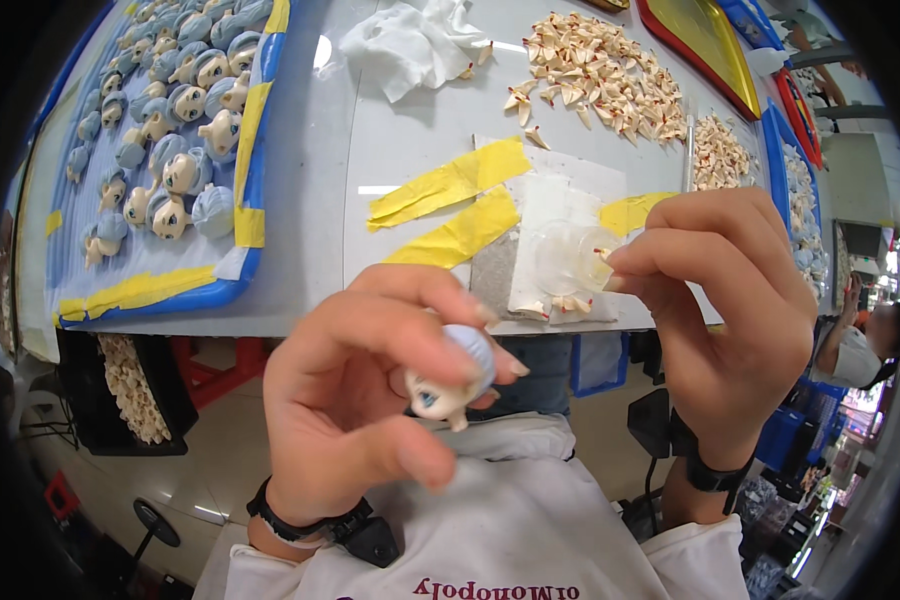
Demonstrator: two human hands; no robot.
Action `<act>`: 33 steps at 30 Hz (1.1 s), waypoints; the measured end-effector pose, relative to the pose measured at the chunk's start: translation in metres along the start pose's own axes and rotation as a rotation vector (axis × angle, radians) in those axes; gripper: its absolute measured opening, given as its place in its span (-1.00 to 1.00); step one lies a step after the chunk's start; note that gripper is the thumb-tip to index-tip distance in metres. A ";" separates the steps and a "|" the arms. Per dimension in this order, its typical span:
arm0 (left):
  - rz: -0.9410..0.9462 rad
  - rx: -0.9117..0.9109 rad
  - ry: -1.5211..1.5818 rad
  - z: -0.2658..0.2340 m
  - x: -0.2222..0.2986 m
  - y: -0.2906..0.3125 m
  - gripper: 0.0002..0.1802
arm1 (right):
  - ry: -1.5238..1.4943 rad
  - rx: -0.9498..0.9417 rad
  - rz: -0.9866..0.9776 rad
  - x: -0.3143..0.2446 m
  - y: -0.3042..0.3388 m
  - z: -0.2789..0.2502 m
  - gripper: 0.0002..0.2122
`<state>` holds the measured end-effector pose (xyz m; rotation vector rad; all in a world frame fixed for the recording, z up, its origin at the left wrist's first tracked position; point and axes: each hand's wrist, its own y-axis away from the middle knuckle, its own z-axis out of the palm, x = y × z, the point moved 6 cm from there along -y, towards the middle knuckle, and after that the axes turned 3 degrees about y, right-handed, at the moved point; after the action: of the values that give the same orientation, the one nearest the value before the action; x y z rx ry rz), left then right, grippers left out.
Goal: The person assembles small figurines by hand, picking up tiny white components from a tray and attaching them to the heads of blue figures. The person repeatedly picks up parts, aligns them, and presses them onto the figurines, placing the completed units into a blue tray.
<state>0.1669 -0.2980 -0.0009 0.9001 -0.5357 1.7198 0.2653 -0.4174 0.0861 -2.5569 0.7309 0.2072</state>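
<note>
Between the fingers of my left hand (345,365) is a small doll head (432,398) with pale blue hair and a painted eye, tilted with its neck stub pointing down. My right hand (735,290) pinches a tiny beige piece with a red tip (602,255). That piece is at the rim of a small clear round dish (558,258), which stands on a white pad (525,285) near the table's front edge. A few more small red-tipped beige pieces (570,304) lie in front of the dish.
Yellow tape strips (450,185) cross the grey board. Farther back lie a heap of red-tipped pieces (605,80) and a crumpled white cloth (415,45). At left, a blue-rimmed tray (250,270) holds many doll heads. Below it hangs a black bin (175,440) of beige parts.
</note>
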 end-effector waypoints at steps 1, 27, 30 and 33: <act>-0.001 -0.015 -0.001 0.001 0.001 0.000 -0.57 | -0.001 -0.018 0.016 -0.001 -0.002 0.000 -0.81; 0.169 -0.099 -0.155 0.014 0.008 0.010 -0.47 | -0.157 -0.144 -0.047 -0.047 0.011 -0.001 -0.80; 0.148 -0.066 -0.144 0.009 0.006 0.012 -0.47 | -0.164 -0.032 -0.092 -0.049 0.014 0.001 -0.79; 0.097 -0.027 -0.160 0.012 0.007 0.011 -0.48 | -0.147 -0.087 -0.111 -0.046 0.013 0.000 -0.80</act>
<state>0.1592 -0.3058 0.0130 1.0128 -0.7174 1.7321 0.2193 -0.4064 0.0930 -2.6213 0.5344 0.3928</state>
